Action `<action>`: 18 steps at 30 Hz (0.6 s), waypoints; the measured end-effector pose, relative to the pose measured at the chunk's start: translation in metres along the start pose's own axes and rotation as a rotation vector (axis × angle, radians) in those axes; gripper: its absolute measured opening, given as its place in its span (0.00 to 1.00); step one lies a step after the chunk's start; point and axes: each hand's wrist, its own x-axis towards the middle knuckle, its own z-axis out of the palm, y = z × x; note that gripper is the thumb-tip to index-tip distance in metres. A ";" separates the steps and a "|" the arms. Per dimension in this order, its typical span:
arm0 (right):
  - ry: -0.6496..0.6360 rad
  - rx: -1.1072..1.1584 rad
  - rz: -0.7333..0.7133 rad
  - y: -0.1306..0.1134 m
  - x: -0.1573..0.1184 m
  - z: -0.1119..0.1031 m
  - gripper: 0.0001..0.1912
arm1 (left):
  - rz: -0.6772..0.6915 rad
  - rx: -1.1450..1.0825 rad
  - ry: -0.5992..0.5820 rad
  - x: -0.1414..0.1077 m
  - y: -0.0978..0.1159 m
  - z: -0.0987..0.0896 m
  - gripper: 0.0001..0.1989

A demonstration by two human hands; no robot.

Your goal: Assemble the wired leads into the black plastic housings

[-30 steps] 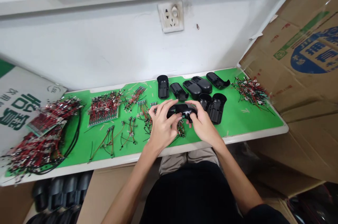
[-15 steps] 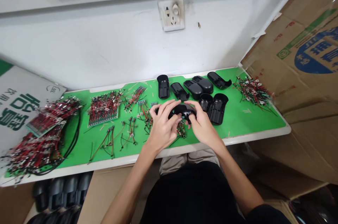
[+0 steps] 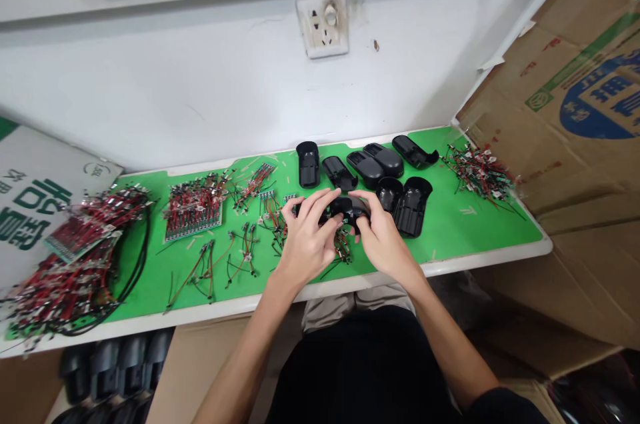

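"Green mat [image 3: 475, 227] under everything. What are the hands doing?"

"Left hand [image 3: 307, 239] and right hand [image 3: 384, 241] both grip a black plastic housing [image 3: 347, 205] closely, fingers curled round it, just above a tangle of thin wires [image 3: 343, 247], mid-mat."

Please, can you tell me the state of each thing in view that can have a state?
Left hand: gripping the housing's left side.
Right hand: gripping its right side.
Black plastic housing: held between both hands.
Other black housings: lying apart on the green mat.
Red wire bundles: tangled in a heap.
Wall socket: nothing plugged in.
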 end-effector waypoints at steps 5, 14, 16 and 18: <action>0.028 -0.004 -0.008 -0.003 0.000 -0.001 0.26 | -0.022 -0.004 0.072 0.002 0.001 0.002 0.11; 0.048 -0.036 -0.020 -0.006 0.001 -0.001 0.26 | -0.088 -0.025 0.052 0.004 0.002 0.001 0.07; 0.055 -0.034 -0.032 -0.006 0.000 -0.001 0.26 | -0.123 -0.038 0.030 0.004 0.003 -0.001 0.06; 0.057 -0.031 -0.041 -0.005 0.000 0.000 0.26 | -0.138 -0.042 -0.001 0.004 0.004 -0.002 0.06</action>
